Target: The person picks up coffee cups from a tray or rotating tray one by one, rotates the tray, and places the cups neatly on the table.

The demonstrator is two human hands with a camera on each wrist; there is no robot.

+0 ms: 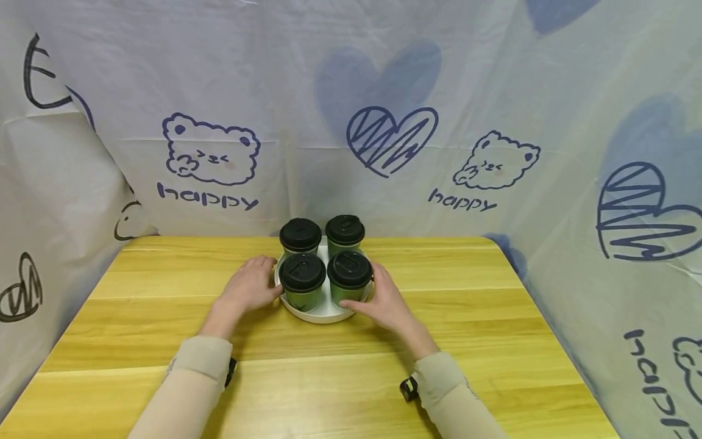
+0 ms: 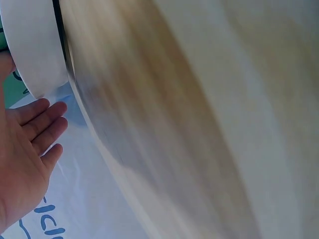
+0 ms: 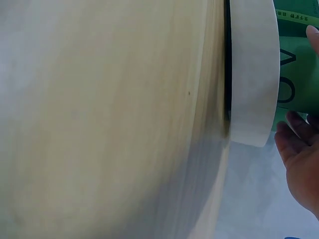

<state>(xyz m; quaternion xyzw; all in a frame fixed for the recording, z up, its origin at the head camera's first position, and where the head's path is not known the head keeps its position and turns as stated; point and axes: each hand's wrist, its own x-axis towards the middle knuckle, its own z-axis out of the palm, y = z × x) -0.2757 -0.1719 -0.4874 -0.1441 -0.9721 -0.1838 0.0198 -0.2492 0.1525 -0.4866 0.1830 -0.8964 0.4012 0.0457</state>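
Several green paper cups with black lids stand upright on a round white tray (image 1: 323, 317), two at the back and the others in front. My right hand (image 1: 386, 302) holds the front right cup (image 1: 347, 291), thumb on its near side and fingers round its far right side. The same cup (image 3: 299, 72), printed with dark letters, shows in the right wrist view. My left hand (image 1: 249, 288) is at the tray's left edge, its thumb close to the front left cup (image 1: 303, 296). In the left wrist view, that hand's fingers (image 2: 47, 122) are extended beside the tray (image 2: 35, 45).
The wooden table (image 1: 323, 390) extends in front of the tray and to both sides. Behind it hangs a pale cloth (image 1: 296, 79) printed with blue hearts and bears, with more cloth at the left and right. The back cups (image 1: 300, 236) stand near the table's far edge.
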